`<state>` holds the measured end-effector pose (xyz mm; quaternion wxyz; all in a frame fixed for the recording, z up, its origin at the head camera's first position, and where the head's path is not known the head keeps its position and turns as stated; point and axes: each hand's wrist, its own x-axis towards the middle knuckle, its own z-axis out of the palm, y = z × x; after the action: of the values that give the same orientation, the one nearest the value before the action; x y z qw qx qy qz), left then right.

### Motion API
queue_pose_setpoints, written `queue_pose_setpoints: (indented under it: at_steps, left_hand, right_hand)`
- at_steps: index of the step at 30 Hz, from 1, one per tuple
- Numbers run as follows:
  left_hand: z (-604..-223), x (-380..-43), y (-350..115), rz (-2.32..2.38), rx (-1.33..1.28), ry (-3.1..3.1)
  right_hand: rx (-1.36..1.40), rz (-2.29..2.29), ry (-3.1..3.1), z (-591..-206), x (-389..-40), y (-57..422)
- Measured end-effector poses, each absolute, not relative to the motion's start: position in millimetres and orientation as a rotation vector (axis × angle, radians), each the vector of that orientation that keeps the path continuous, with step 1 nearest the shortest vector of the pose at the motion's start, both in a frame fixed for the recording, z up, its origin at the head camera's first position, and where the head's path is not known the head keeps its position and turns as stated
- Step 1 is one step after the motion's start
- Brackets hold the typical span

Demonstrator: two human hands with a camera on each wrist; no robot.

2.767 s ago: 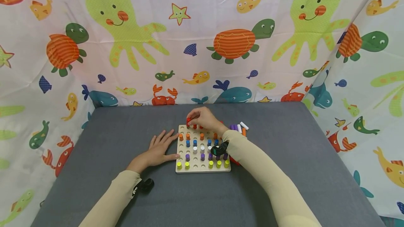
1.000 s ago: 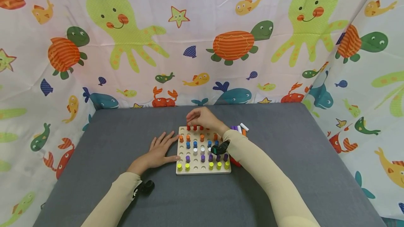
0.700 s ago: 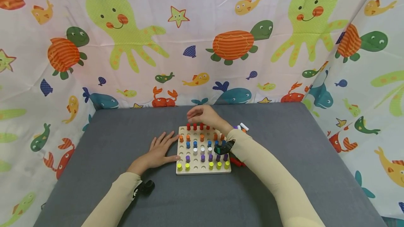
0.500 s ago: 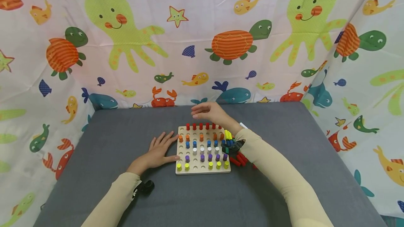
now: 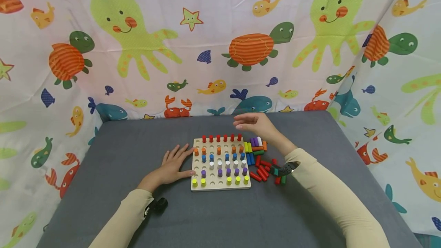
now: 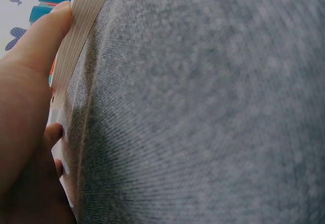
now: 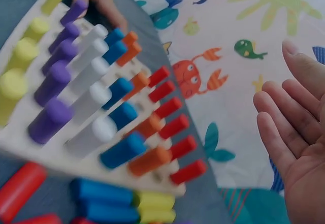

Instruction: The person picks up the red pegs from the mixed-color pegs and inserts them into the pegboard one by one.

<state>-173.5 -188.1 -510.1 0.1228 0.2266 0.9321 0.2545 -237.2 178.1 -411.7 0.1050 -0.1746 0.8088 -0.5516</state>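
A wooden pegboard (image 5: 220, 186) lies mid-table, set with rows of red pegs (image 5: 225, 137), orange, blue, white, purple and yellow-green pegs (image 7: 20, 56). My left hand (image 5: 173, 162) lies flat on the grey cloth, fingers straight, thumb and fingertips touching the pegboard's left edge (image 6: 84, 16). My right hand (image 5: 253, 123) hovers empty above the table, just beyond the board's far right corner, fingers relaxed and straight (image 7: 289, 117). A loose pile of pegs (image 5: 260, 158) lies to the right of the board: purple, white, orange, green, blue and red.
The grey table (image 5: 138, 137) is walled on three sides by a sea-animal curtain (image 5: 220, 49). Black wrist cameras sit on both forearms (image 5: 159, 203).
My right hand let go of a red peg in the back row, lifted and moved right, off the board. The loose pegs beside the board came into view. The left hand stayed put.
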Motion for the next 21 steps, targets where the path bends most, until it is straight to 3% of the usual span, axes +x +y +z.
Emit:
queue_pose_setpoints:
  at_steps: [21]
  left_hand:
    - [-508, -174, -188, 0.705, 0.646, 2.722]
  right_hand:
    - [-0.306, -1.411, 2.463, -474, -192, 264]
